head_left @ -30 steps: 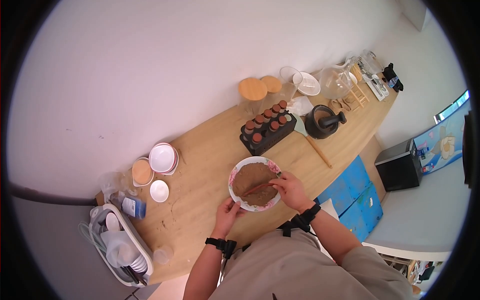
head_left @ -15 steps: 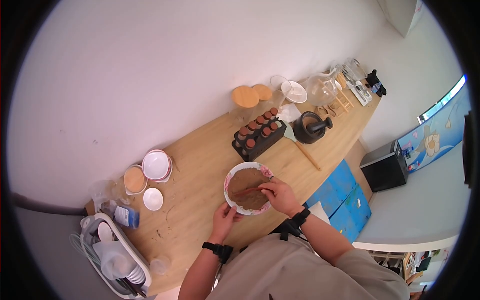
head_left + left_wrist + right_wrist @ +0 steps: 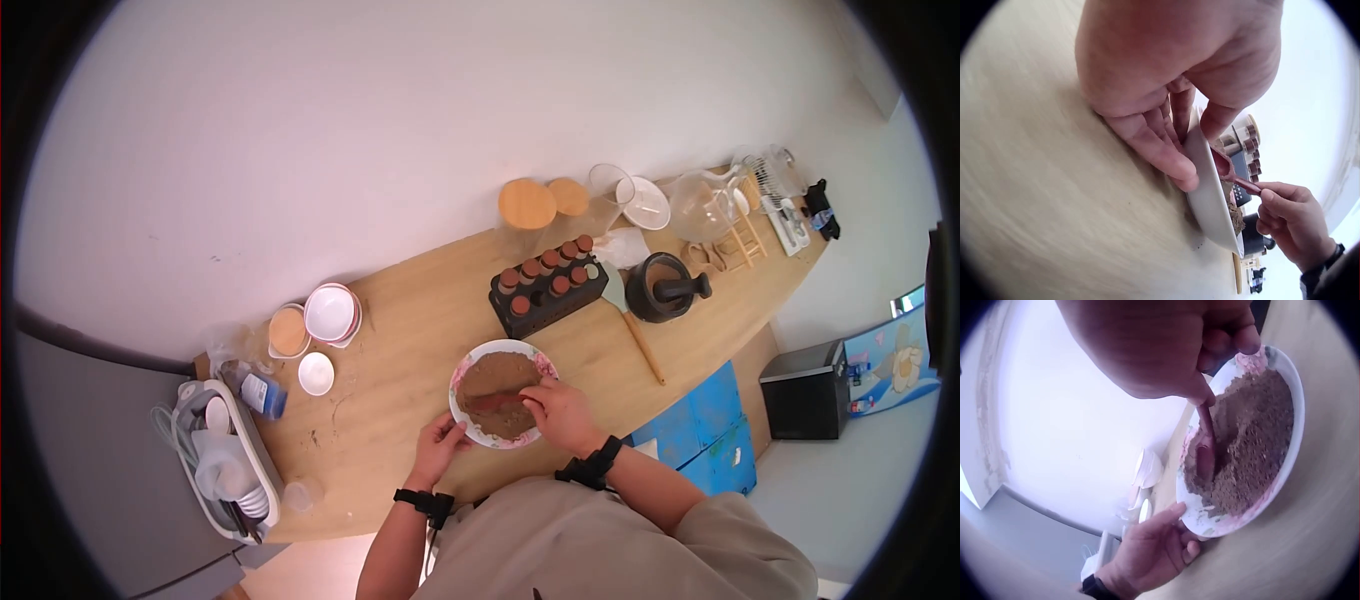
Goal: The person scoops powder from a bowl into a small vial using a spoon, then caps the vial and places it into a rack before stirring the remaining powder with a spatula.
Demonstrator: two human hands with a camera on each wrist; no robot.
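A white bowl with a pink flowered rim (image 3: 455,385) stands near the front edge of the table, partly filled with brown, crumbly powder (image 3: 1254,437). At its near left side my left hand (image 3: 437,448) holds the bowl, thumb at the rim and fingers against the outer wall (image 3: 1200,187). My right hand (image 3: 565,415) reaches over the right rim and pinches the handle of a reddish-brown spoon (image 3: 1206,459). The spoon's head lies in the powder, toward the side with the left hand in the right wrist view.
Behind the bowl stands a black rack (image 3: 550,290) of brown-capped bottles. A spatula (image 3: 640,340) and a black mortar with pestle (image 3: 660,285) are to its right. Small white bowls (image 3: 316,374) and a dish basket (image 3: 225,460) stand left; glassware (image 3: 700,205) is far right.
The head view has shifted. My right hand has moved inward over the bowl, and the spoon's head now lies in the middle of the powder. My left hand keeps its hold on the bowl.
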